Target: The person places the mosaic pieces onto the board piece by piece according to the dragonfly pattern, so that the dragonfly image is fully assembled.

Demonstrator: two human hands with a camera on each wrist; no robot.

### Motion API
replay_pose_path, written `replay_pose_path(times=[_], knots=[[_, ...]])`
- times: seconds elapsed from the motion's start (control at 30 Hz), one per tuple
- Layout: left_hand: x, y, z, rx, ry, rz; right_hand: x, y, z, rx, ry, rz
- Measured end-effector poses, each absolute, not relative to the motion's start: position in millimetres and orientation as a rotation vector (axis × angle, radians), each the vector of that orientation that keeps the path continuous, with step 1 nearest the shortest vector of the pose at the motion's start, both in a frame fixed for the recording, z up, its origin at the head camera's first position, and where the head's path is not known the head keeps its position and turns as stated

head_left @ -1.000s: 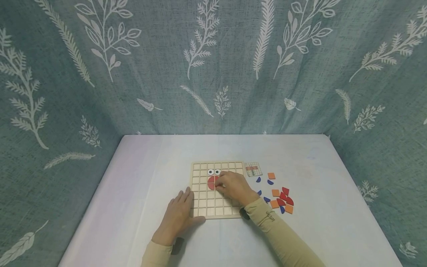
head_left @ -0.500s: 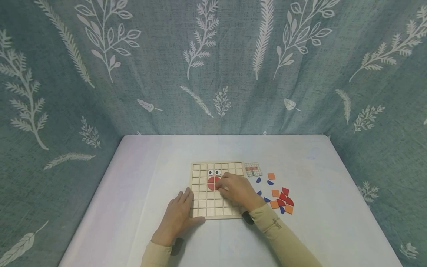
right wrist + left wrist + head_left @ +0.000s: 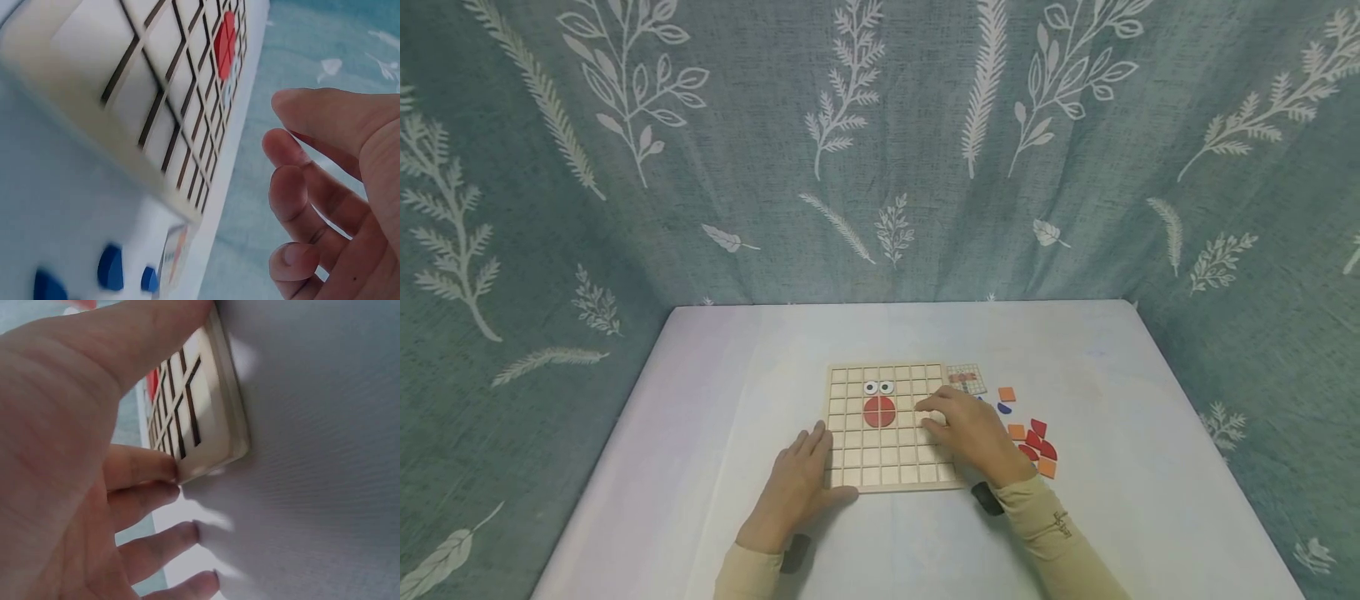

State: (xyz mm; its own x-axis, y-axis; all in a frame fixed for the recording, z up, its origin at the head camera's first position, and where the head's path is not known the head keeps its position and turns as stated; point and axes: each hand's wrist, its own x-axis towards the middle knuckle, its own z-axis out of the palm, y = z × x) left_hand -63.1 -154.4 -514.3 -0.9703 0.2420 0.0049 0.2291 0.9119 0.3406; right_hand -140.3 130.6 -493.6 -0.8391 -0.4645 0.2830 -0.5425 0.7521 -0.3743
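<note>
A wooden grid board lies on the white table. Four quarter pieces would be too small to count apart, but together they form a red disc on the board, under two round eye pieces. My left hand rests at the board's near left corner, fingertips against the left side and thumb along the front edge; the left wrist view shows its fingers mostly straight. Over the right part of the board is my right hand. Its thumb and fingers stand apart with nothing between them in the right wrist view.
A small pattern card lies beside the board's far right corner. Right of the board are scattered orange squares, red quarter pieces and blue half-round pieces, some hidden behind the right hand. A leaf-patterned curtain surrounds the table.
My right hand has left the red disc and moved right across the board, its fingers parting. The whole red disc now shows. My left hand has stayed at the board's corner.
</note>
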Motion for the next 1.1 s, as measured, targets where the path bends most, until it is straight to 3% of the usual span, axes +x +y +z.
replay_pose_path(times=[0.6,0.87,1.1], knots=[[-70,-153,-515,0.393,3.031,0.533,-145,238,-507,0.6,-2.716,0.623],[-68,-152,-516,0.356,3.008,0.537,-160,248,-508,0.522,-2.91,0.584],[-68,-150,-516,0.346,3.005,0.539,-176,248,-513,0.644,-2.976,0.376]])
